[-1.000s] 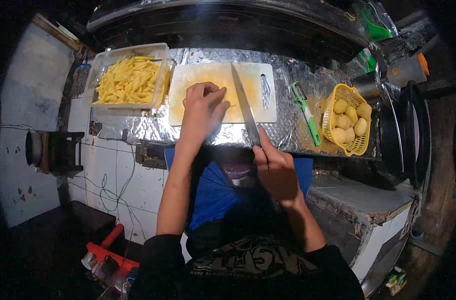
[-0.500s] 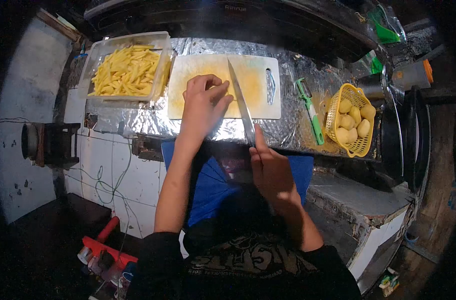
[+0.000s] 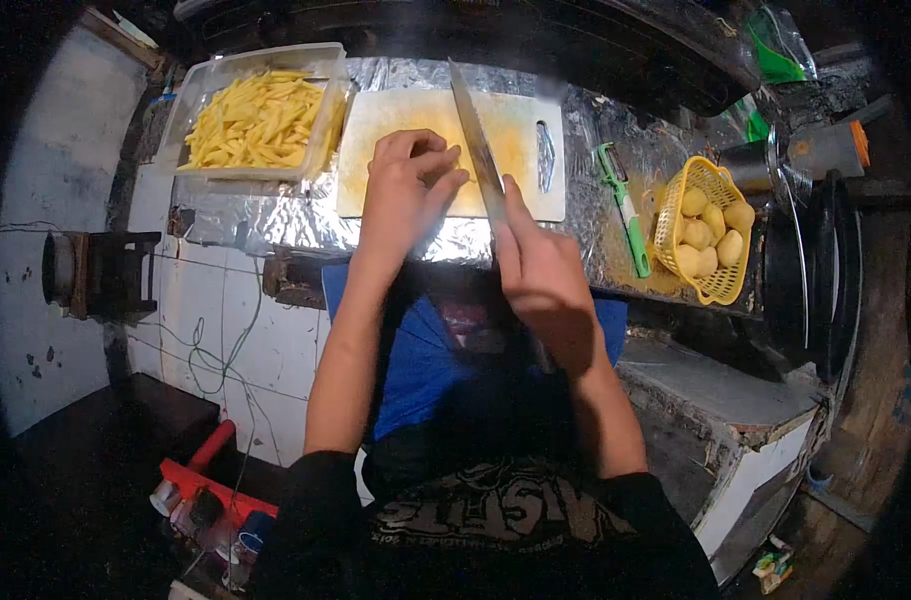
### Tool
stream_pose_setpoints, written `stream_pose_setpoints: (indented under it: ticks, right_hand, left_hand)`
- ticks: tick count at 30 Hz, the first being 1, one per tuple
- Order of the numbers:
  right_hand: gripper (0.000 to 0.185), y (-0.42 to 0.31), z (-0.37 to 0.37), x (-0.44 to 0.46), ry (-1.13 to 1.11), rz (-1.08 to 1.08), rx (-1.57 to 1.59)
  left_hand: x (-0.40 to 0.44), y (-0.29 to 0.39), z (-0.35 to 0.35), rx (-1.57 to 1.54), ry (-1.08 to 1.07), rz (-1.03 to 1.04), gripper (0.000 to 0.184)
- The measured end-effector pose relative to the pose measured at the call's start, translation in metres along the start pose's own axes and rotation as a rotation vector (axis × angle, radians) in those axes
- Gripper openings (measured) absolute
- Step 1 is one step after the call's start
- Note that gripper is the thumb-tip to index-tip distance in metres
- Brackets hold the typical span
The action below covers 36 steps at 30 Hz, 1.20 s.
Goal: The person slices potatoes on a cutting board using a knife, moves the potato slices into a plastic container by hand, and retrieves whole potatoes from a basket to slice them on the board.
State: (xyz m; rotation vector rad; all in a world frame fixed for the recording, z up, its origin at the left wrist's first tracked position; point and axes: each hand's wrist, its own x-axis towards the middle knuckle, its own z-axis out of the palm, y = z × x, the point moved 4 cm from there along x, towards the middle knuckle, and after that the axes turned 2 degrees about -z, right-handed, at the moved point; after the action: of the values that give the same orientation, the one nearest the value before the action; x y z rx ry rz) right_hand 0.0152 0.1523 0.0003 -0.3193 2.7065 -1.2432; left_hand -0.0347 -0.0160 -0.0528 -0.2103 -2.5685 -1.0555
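My right hand (image 3: pixel 541 268) is wrapped round the handle of a long kitchen knife (image 3: pixel 476 135). The blade points away from me, over the white cutting board (image 3: pixel 521 107), which is stained yellow in the middle. Just left of the blade, my left hand (image 3: pixel 408 190) is on the board with its fingers curled and thumb drawn in. Its fingers close on a small piece of potato (image 3: pixel 459 164), mostly hidden by them. Left of the board, a clear plastic tub (image 3: pixel 321 165) holds a heap of cut potato sticks (image 3: pixel 256 122).
A green peeler (image 3: pixel 626 212) lies right of the board on the foil-covered counter (image 3: pixel 456 240). Beside it stands a yellow basket (image 3: pixel 721 290) with several peeled potatoes (image 3: pixel 698 233). A dark appliance (image 3: pixel 426 30) runs along the back. Below left is a red rack (image 3: pixel 216 490).
The knife and my right hand have moved up and forward, the blade reaching past the board's far edge. My left hand keeps its curled hold. The view has shifted slightly.
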Motion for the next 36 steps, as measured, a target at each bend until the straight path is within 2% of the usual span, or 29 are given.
stream_pose_setpoints:
  ticks: [3, 6, 9, 11, 12, 14, 17, 23, 26, 29, 36]
  right_hand:
    - [0.045, 0.003, 0.004, -0.004, 0.004, -0.013, -0.026]
    - [0.044, 0.003, 0.006, 0.000, -0.033, 0.079, 0.007]
    - [0.044, 0.010, 0.012, 0.018, -0.008, 0.047, -0.076]
    - [0.046, 0.006, 0.011, 0.029, 0.030, -0.112, -0.084]
    - [0.046, 0.005, 0.010, 0.029, 0.037, -0.114, -0.083]
    - [0.046, 0.002, 0.006, 0.026, 0.083, -0.097, -0.088]
    - [0.047, -0.002, 0.005, 0.018, -0.006, -0.017, -0.066]
    - [0.044, 0.001, 0.009, 0.017, 0.010, 0.054, -0.031]
    - [0.043, 0.006, 0.011, 0.015, 0.070, -0.050, -0.083]
    - [0.043, 0.001, 0.008, 0.012, 0.004, 0.077, -0.095]
    - [0.044, 0.003, 0.013, 0.007, -0.018, 0.064, -0.032]
  left_hand:
    - [0.000, 0.000, 0.000, -0.019, 0.004, -0.016, 0.027]
    - [0.000, 0.001, 0.000, -0.019, -0.007, -0.006, 0.025]
    - [0.002, 0.002, -0.001, 0.022, -0.014, 0.003, 0.024]
    - [0.001, -0.001, 0.002, -0.003, 0.001, 0.000, 0.024]
    - [0.001, -0.001, 0.001, -0.032, 0.011, -0.015, 0.024]
    - [0.002, -0.004, 0.002, -0.032, 0.014, -0.004, 0.024]
    - [-0.001, -0.003, 0.000, -0.025, 0.018, -0.005, 0.024]
    - [0.000, -0.004, 0.002, -0.020, 0.010, -0.015, 0.024]
    - [0.000, -0.002, 0.000, -0.033, -0.001, -0.035, 0.024]
    - [-0.001, -0.003, 0.000, -0.032, -0.001, -0.033, 0.024]
    - [-0.001, -0.003, 0.001, -0.037, 0.017, -0.005, 0.026]
